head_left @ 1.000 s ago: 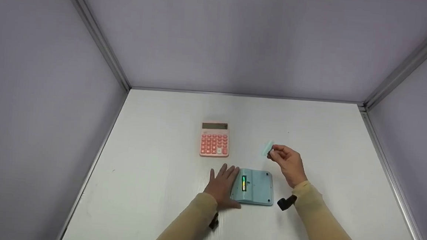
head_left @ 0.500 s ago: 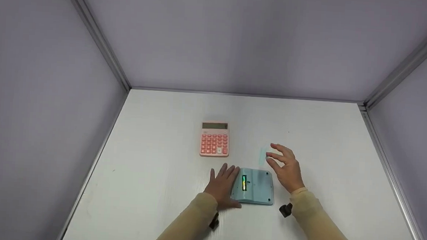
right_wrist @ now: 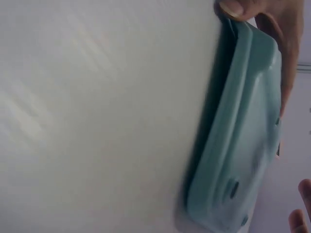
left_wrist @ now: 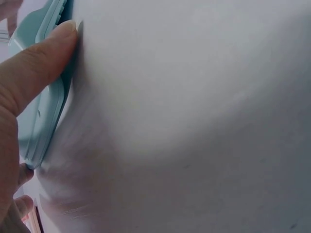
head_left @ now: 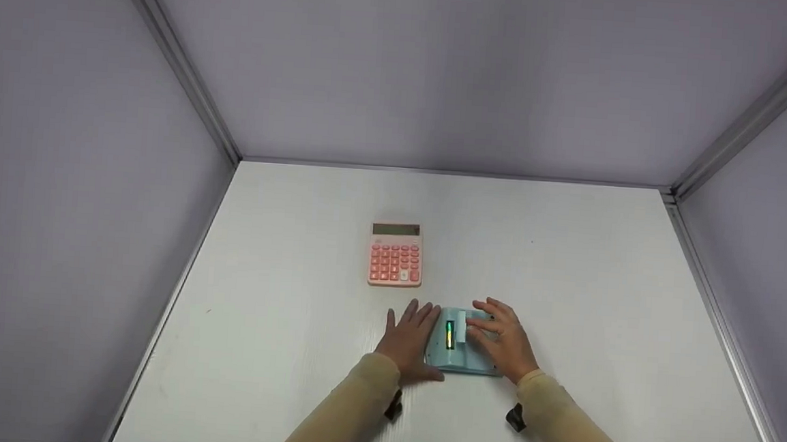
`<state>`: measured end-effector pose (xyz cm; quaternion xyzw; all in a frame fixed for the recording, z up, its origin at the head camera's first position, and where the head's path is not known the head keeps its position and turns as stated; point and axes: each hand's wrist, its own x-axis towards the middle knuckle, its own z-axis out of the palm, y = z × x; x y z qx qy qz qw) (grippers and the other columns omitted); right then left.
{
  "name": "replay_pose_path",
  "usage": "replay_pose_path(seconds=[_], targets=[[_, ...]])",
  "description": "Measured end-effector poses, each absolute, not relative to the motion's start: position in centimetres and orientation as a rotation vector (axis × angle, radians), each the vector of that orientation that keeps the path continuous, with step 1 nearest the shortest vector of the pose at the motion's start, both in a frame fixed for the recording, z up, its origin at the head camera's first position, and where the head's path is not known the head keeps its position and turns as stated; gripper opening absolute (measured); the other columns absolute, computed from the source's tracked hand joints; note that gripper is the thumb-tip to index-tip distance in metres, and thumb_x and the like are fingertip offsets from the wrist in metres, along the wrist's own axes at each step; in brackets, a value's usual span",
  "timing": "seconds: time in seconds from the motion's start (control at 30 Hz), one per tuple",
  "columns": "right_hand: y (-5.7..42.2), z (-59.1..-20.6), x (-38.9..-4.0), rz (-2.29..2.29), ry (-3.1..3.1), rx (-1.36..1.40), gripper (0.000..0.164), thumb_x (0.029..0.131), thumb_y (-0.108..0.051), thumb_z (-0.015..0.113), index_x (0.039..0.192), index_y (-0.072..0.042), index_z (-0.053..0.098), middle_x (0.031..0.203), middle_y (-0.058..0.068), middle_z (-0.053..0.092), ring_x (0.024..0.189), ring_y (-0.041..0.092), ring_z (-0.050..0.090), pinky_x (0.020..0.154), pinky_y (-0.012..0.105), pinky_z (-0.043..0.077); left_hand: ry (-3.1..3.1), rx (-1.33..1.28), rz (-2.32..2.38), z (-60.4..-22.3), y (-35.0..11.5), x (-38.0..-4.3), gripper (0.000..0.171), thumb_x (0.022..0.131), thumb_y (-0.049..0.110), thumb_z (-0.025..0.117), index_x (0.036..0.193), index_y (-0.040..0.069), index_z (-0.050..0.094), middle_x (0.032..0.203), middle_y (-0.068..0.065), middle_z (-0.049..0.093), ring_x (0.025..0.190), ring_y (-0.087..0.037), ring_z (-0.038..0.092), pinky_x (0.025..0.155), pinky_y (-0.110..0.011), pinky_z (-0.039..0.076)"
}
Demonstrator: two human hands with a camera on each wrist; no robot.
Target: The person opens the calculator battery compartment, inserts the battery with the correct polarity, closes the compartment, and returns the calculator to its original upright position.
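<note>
A light blue calculator [head_left: 450, 361] lies face down on the table, with a green and gold battery [head_left: 450, 335] showing in its slot. My left hand [head_left: 411, 342] rests along its left side, fingers straight. In the left wrist view the thumb [left_wrist: 46, 58] lies against the calculator's near edge. My right hand [head_left: 504, 340] pinches a small pale blue battery cover [head_left: 461, 326] between thumb and fingertips, just right of the slot and over the calculator's back. Only a few right fingertips [right_wrist: 297, 221] enter the right wrist view; the cover is hidden there.
A pink calculator [head_left: 395, 255] lies face up beyond the left hand. The white table [head_left: 282, 255] is enclosed by grey panels at the back [head_left: 402, 78] and on both sides. Black wrist cameras [head_left: 517, 418] hang under the sleeves.
The right hand has carried the battery cover left and nearer, from beyond the blue calculator to over its back beside the slot. The left hand stays in place.
</note>
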<state>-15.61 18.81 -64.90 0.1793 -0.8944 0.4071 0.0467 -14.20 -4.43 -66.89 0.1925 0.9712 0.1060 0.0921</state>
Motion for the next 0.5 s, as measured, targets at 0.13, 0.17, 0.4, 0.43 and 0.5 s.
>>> replay_pose_path(seconds=[0.13, 0.17, 0.4, 0.43, 0.5], targets=[[18.3, -65.7, -15.3, 1.198, -2.713, 0.603, 0.022, 0.086, -0.027, 0.072, 0.106, -0.019, 0.076, 0.133, -0.004, 0.057, 0.136, 0.024, 0.037, 0.109, 0.052, 0.03, 2.882, 0.573, 0.317, -66.7, -4.4, -14.2, 0.13, 0.058, 0.08, 0.068, 0.156, 0.024, 0.004, 0.161, 0.003, 0.013, 0.147, -0.024, 0.003, 0.112, -0.061, 0.014], [18.2, -65.8, -15.3, 1.191, -2.712, 0.611, 0.022, 0.085, -0.026, 0.073, 0.105, -0.018, 0.077, 0.133, -0.003, 0.058, 0.135, 0.025, 0.037, 0.109, 0.052, 0.03, 2.881, 0.573, 0.32, -66.7, -4.4, -14.2, 0.13, 0.058, 0.08, 0.068, 0.156, 0.024, 0.004, 0.161, 0.003, 0.013, 0.147, -0.024, 0.003, 0.112, -0.061, 0.014], [17.8, -66.4, -15.5, 1.155, -2.74, 0.605, 0.023, 0.085, -0.027, 0.074, 0.105, -0.017, 0.077, 0.133, -0.003, 0.058, 0.135, 0.023, 0.038, 0.11, 0.05, 0.028, 2.904, 0.593, 0.358, -67.2, -4.4, -14.3, 0.129, 0.058, 0.08, 0.069, 0.156, 0.024, 0.006, 0.16, 0.003, 0.015, 0.147, -0.025, 0.006, 0.111, -0.062, 0.015], [17.8, -66.4, -15.5, 1.154, -2.74, 0.603, 0.023, 0.084, -0.027, 0.074, 0.105, -0.017, 0.077, 0.132, -0.004, 0.058, 0.135, 0.023, 0.038, 0.11, 0.05, 0.028, 2.904, 0.594, 0.361, -67.2, -4.4, -14.3, 0.129, 0.058, 0.08, 0.068, 0.156, 0.025, 0.005, 0.16, 0.003, 0.015, 0.147, -0.025, 0.005, 0.111, -0.062, 0.014], [17.7, -66.5, -15.5, 1.153, -2.735, 0.605, 0.023, 0.084, -0.026, 0.075, 0.104, -0.017, 0.077, 0.132, -0.003, 0.059, 0.135, 0.024, 0.039, 0.11, 0.051, 0.028, 2.905, 0.597, 0.364, -67.2, -4.5, -14.3, 0.129, 0.058, 0.08, 0.069, 0.156, 0.025, 0.005, 0.16, 0.003, 0.016, 0.147, -0.025, 0.005, 0.111, -0.062, 0.014]])
